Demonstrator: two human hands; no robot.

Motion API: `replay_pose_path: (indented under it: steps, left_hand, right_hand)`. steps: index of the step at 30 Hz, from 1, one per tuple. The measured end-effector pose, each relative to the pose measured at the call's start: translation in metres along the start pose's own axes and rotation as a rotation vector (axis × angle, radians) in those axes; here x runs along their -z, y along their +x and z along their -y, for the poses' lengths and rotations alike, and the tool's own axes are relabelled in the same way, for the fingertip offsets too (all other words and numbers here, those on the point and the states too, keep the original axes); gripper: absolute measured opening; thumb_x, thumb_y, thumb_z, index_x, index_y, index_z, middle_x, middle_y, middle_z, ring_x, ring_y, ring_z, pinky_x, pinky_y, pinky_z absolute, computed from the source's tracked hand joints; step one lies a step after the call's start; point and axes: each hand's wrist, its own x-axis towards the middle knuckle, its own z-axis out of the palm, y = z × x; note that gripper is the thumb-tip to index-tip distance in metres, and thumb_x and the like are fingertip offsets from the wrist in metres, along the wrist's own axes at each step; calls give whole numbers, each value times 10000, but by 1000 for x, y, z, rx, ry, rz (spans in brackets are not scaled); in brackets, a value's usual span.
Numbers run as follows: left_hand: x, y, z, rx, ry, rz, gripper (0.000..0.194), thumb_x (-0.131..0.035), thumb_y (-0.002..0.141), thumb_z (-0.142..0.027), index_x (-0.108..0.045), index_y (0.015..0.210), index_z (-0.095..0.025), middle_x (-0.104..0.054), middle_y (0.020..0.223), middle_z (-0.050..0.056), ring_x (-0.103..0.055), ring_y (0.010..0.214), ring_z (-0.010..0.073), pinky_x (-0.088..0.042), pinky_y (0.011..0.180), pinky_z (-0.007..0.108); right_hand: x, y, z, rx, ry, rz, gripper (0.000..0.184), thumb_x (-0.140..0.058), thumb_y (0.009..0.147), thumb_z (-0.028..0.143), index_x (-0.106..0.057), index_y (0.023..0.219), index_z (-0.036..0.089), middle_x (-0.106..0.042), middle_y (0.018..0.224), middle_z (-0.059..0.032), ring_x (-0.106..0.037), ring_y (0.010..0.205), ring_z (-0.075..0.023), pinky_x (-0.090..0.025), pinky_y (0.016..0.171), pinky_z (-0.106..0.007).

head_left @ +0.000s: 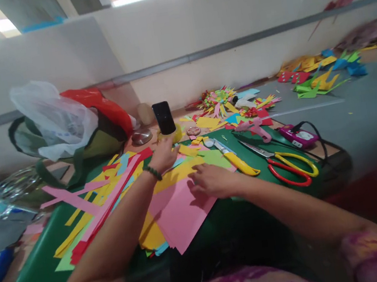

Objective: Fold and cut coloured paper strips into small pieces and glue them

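My left hand (165, 154), with a dark beaded bracelet at the wrist, reaches over the far end of the paper stack. Its fingers are stretched forward beside a yellow tape roll (177, 134); I cannot tell whether they touch it. A black phone (164, 117) stands upright just behind. Over the pink paper sheets (182, 213), my right hand (211, 180) hovers or rests with fingers apart and nothing in them. Yellow paper (171, 178) lies partly beneath the pink. Right of that hand lie a yellow-handled utility knife (237, 159) and scissors (285, 164) with red and yellow handles.
Coloured paper strips (91, 206) spread across the green mat (35, 279) at left. Behind them stands a green bag (112, 134) holding plastic. A pink glue gun (254, 128) and a purple corded device (298, 137) lie at right. Paper scraps and a fringed paper ball (220, 100) line the back.
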Motion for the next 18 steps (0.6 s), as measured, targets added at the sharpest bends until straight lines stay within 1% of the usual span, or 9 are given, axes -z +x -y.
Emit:
replay_pose_path:
  steps: [2, 3, 5, 9, 13, 15, 16, 17, 18]
  left_hand:
    - [-14, -30, 4, -229, 186, 199, 522, -413, 935, -341, -399, 1436, -197, -323, 1541, 149, -305, 1406, 294, -246, 1127, 486]
    - [-21, -43, 7, -268, 248, 288, 517, -353, 956, -394, -388, 1445, -229, -261, 1574, 124, -239, 1437, 297, -205, 1132, 528]
    - [-32, -63, 13, -237, 295, 392, 549, -187, 986, -420, -309, 1486, -227, -230, 1585, 113, -178, 1461, 273, -150, 1137, 557]
    - [-39, -72, 20, -250, 348, 420, 571, -145, 982, -418, -237, 1512, -228, -179, 1596, 77, -133, 1473, 234, -118, 1156, 514]
    - [-38, -68, 21, -276, 403, 403, 581, -184, 976, -407, -242, 1512, -190, -147, 1596, 90, -121, 1473, 247, -124, 1158, 515]
    - [-38, -67, 21, -285, 410, 397, 592, -197, 974, -422, -245, 1512, -178, -149, 1593, 99, -124, 1472, 256, -128, 1157, 523]
    - [-38, -68, 21, -290, 408, 394, 597, -204, 972, -434, -246, 1512, -180, -156, 1592, 100, -129, 1471, 259, -134, 1156, 526]
    - [-38, -68, 21, -296, 406, 389, 603, -210, 970, -448, -246, 1512, -185, -162, 1590, 100, -136, 1470, 261, -142, 1155, 530]
    - [-39, -68, 21, -301, 404, 385, 609, -215, 968, -461, -244, 1513, -190, -165, 1590, 98, -140, 1469, 263, -147, 1154, 532]
  right_hand:
    - [-22, -11, -1, 55, -19, -65, 586, -479, 916, 518, -519, 1330, 105, -493, 1376, -219, -461, 1275, -326, -383, 1032, -445]
    - [-30, -14, -2, 67, -24, -82, 623, -479, 909, 538, -505, 1344, 92, -443, 1425, -229, -410, 1325, -334, -355, 1064, -460]
    - [-40, -17, -2, 66, -25, -89, 656, -471, 910, 544, -493, 1354, 62, -380, 1476, -242, -328, 1387, -341, -306, 1107, -472]
    - [-48, -28, 4, 45, 9, -71, 768, -460, 893, 593, -375, 1446, 67, -346, 1509, -213, -286, 1415, -325, -270, 1137, -474]
    - [-61, -79, 13, 54, 3, -77, 704, -548, 876, 530, -421, 1431, 116, -411, 1481, -181, -359, 1385, -305, -326, 1113, -455]
    - [-64, -121, 12, -82, -6, -68, 517, -620, 859, 408, -585, 1297, 135, -565, 1345, -194, -511, 1268, -305, -439, 1011, -417]
    - [-62, -144, 9, -193, 6, -45, 345, -609, 866, 382, -700, 1122, 170, -682, 1161, -180, -628, 1107, -296, -501, 899, -394]
    - [-57, -165, 5, -255, 45, 23, 266, -588, 869, 416, -756, 903, 213, -743, 919, -143, -699, 885, -271, -535, 744, -358]
    - [-50, -182, 1, -271, 98, 74, 290, -577, 864, 468, -752, 782, 253, -736, 781, -101, -700, 750, -240, -524, 660, -330]
